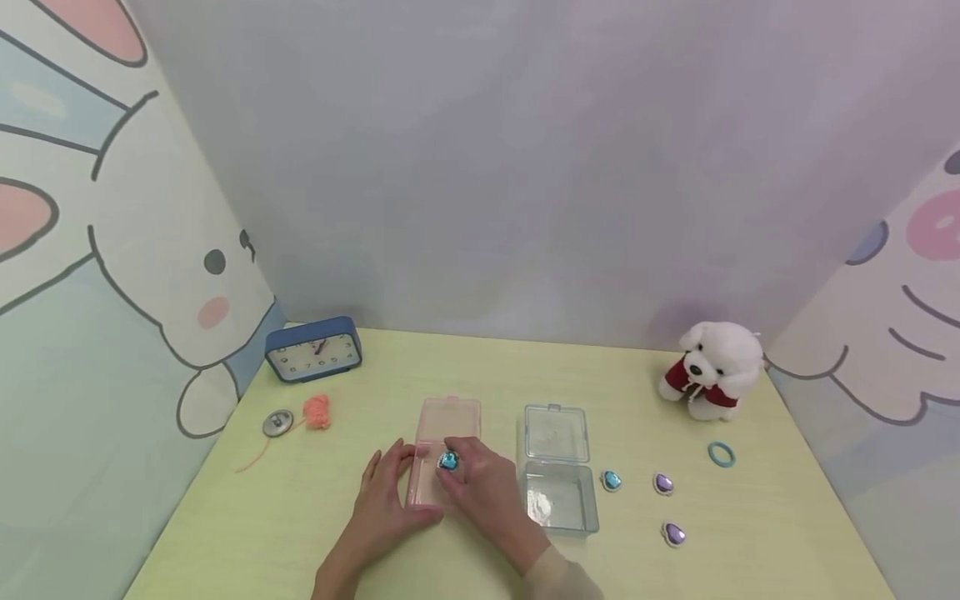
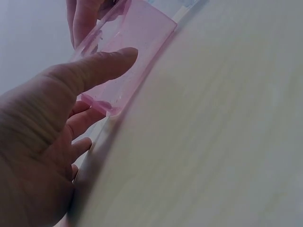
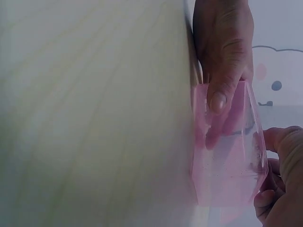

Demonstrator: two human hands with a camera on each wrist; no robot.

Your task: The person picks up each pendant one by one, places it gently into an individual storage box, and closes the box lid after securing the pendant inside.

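My left hand (image 1: 385, 497) grips a clear pink plastic box (image 1: 424, 486) at its left side, with the thumb along the near wall. The box's lid (image 1: 450, 418) is tipped back, away from me. Between thumb and fingers, my right hand (image 1: 487, 492) pinches a blue gem (image 1: 448, 461) with a pale rim, over the open box. In the left wrist view the left thumb (image 2: 111, 66) lies across the pink wall. The right wrist view shows the right hand's fingers (image 3: 267, 198) at the box's rim; the gem is hidden there.
Right of the pink box stands an open clear box (image 1: 561, 500). Farther right lie another blue gem (image 1: 611, 481), two purple gems (image 1: 663, 483) and a blue ring (image 1: 722, 454). Around the back are a plush dog (image 1: 720, 367), a clock (image 1: 315, 352), orange yarn (image 1: 317, 412) and a silver disc (image 1: 278, 423).
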